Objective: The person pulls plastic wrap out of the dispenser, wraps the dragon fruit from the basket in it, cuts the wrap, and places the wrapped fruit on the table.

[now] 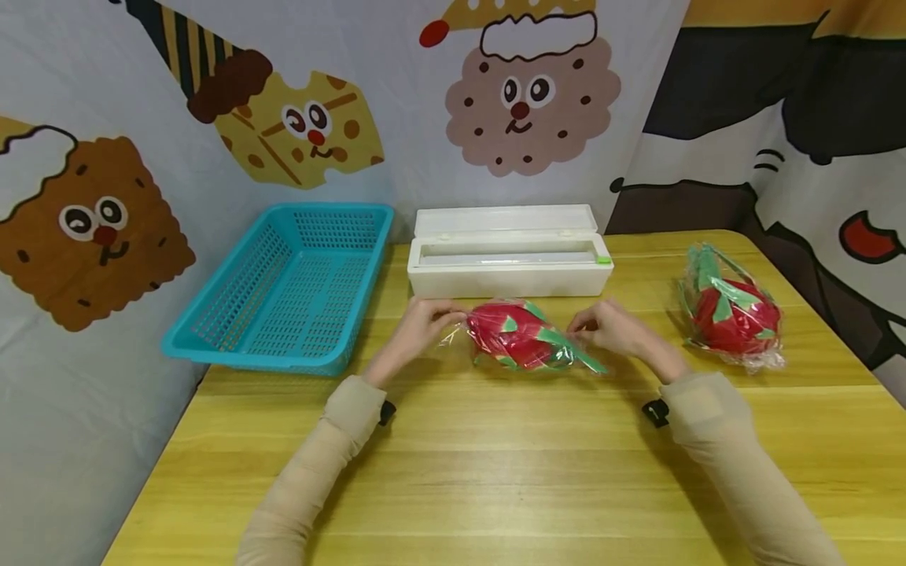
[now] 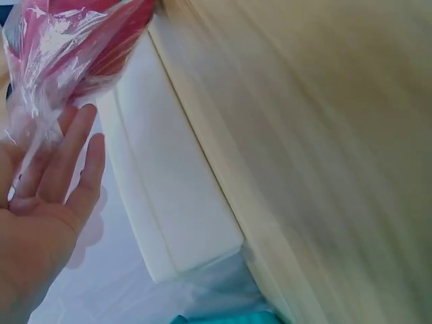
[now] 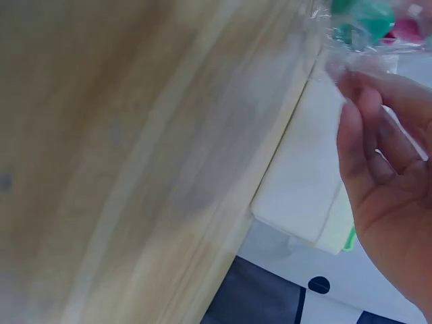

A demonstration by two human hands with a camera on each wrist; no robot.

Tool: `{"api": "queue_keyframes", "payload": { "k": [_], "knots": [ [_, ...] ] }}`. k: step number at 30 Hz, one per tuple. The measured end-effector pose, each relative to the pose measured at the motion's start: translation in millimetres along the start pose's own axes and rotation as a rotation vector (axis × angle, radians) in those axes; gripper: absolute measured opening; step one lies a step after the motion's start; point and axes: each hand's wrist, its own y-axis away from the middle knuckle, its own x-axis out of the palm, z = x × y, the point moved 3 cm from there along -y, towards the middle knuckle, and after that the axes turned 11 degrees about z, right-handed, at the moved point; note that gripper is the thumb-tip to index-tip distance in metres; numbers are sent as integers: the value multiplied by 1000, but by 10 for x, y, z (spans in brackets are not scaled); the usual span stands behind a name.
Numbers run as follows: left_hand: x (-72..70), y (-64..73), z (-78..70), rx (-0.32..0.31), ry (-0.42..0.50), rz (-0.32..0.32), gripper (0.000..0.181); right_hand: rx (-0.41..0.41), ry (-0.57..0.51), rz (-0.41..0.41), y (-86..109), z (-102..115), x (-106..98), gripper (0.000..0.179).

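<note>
A red dragon fruit (image 1: 511,334) with green scales, wrapped in clear plastic film, is between my hands in the head view. My left hand (image 1: 428,321) pinches the gathered film at its left end. In the left wrist view the bunched film (image 2: 39,121) runs down between thumb and fingers of the left hand (image 2: 50,196). My right hand (image 1: 607,326) pinches the film at the other end, beside the green leaf tips. Up close, the thumb and fingers of the right hand (image 3: 388,135) meet at the film's edge (image 3: 364,64).
Behind the fruit stands a white cling film box (image 1: 510,279) with its lid up and a roll inside. A blue plastic basket (image 1: 336,354) sits at the left. Another film-wrapped dragon fruit (image 1: 736,314) lies at the right of the wooden table (image 1: 510,472). A cartoon-printed curtain (image 1: 418,102) hangs behind.
</note>
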Motion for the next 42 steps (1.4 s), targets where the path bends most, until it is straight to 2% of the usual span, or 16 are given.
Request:
{"api": "queue_keyframes", "payload": {
  "k": [6,9,12,16,19,21,24,26,30,34,38,42],
  "knots": [
    [-5,120,5,33,22,198,37,-8,-90,53,111,10,4,18],
    [-11,157,18,34,45,241,43,-8,-163,99,167,22,11,29],
    [-11,164,25,33,1,202,40,-33,-208,170,203,62,43,47],
    [-18,145,-13,46,-130,67,30,-32,-228,233,198,123,103,68],
    [-18,127,-56,63,-186,-20,24,-18,-212,228,183,161,121,69],
    [-7,113,-74,81,-180,-47,22,-15,-203,217,176,182,121,65],
    [18,95,-86,90,-134,-47,22,-20,-184,207,169,205,121,62],
    [39,87,-85,74,-78,-22,22,-29,-167,199,167,219,120,59],
    [86,83,-68,-14,85,65,28,-58,-128,172,161,225,122,56],
    [118,87,-59,-74,175,125,36,-87,-90,128,143,214,117,51],
    [117,80,-52,-65,205,102,38,-90,-98,101,106,200,90,43],
    [94,82,-43,-34,216,55,29,-53,-117,92,66,200,64,37]
  ]
}}
